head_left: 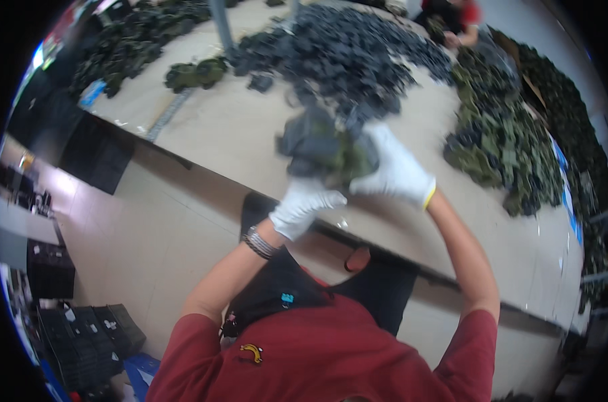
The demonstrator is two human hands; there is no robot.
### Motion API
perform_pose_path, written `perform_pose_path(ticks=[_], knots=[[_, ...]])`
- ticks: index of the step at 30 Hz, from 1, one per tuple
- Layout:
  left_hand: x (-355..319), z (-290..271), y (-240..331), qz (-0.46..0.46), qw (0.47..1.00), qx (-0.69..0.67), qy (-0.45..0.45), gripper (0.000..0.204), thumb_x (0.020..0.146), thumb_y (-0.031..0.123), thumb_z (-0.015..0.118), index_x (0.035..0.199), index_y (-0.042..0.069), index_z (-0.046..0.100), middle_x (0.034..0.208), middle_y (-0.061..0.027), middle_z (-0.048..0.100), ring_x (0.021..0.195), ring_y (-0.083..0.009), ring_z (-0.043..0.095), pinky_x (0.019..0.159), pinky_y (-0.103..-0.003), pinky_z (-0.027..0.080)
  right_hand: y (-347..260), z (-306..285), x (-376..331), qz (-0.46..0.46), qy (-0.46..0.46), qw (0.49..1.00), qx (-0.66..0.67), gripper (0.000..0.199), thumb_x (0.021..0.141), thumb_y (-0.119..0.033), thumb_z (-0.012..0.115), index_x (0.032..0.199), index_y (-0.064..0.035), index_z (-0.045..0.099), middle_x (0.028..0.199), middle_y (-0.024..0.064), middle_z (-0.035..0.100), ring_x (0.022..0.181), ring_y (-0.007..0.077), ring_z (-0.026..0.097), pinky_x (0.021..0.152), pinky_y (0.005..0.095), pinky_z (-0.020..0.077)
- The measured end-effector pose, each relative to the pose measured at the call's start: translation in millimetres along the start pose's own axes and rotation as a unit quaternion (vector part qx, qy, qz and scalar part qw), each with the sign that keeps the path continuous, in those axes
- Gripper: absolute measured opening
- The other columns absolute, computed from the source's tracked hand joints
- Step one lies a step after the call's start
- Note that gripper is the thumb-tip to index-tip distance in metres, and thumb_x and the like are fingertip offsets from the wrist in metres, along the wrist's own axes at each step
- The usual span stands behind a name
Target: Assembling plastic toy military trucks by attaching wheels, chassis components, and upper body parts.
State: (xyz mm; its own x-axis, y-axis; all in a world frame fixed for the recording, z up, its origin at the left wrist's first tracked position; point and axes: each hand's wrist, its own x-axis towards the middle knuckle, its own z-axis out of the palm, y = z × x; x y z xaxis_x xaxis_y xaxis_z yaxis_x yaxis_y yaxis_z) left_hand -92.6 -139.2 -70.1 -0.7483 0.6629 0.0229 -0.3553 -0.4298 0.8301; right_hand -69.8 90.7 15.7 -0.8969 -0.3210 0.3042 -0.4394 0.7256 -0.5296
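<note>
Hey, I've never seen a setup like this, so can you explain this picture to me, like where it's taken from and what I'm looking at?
There's no robot here. A fisheye camera on a person's head looks down, so straight edges bend near the rim and the forearms come in from below.

Both hands wear white gloves. The right hand cups the right side of a grey-and-green bundle; the left hand is at its near edge. Motion blur hides the left one's exact grip and what the bundle is made of.

On the pale table lie a big heap of dark grey pieces, a green pile to the right and a small green cluster to the left. At the far side, another person is partly visible.
</note>
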Motion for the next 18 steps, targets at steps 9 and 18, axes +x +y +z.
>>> perform_pose_path(ticks=[9, 18], knots=[[-11.1, -16.9, -12.6, 0.072, 0.958, -0.208, 0.185, 0.034, 0.097, 0.027, 0.068, 0.125, 0.010, 0.058, 0.122, -0.0071, 0.064, 0.115, -0.0229, 0.062, 0.102, -0.042, 0.050, 38.5, 47.8, 62.9, 0.149, 0.088, 0.950, -0.260, 0.072, 0.070, -0.031, 0.086, 0.136, -0.0190, 0.058, 0.140, 0.0141, 0.051, 0.112, 0.0395, 0.055, 0.093, 0.0480, 0.0506], [-13.0, 0.4, 3.6, 0.065, 0.961, -0.225, 0.148, 0.032, 0.101, 0.030, 0.059, 0.120, 0.004, 0.063, 0.109, -0.0069, 0.070, 0.099, -0.0187, 0.069, 0.090, -0.034, 0.056, 55.8, 48.5, 19.2, 0.061, 0.281, 0.951, -0.115, 0.070, 0.071, -0.013, 0.079, 0.137, -0.0079, 0.055, 0.127, 0.0164, 0.058, 0.116, 0.0355, 0.054, 0.100, 0.0430, 0.0451]])
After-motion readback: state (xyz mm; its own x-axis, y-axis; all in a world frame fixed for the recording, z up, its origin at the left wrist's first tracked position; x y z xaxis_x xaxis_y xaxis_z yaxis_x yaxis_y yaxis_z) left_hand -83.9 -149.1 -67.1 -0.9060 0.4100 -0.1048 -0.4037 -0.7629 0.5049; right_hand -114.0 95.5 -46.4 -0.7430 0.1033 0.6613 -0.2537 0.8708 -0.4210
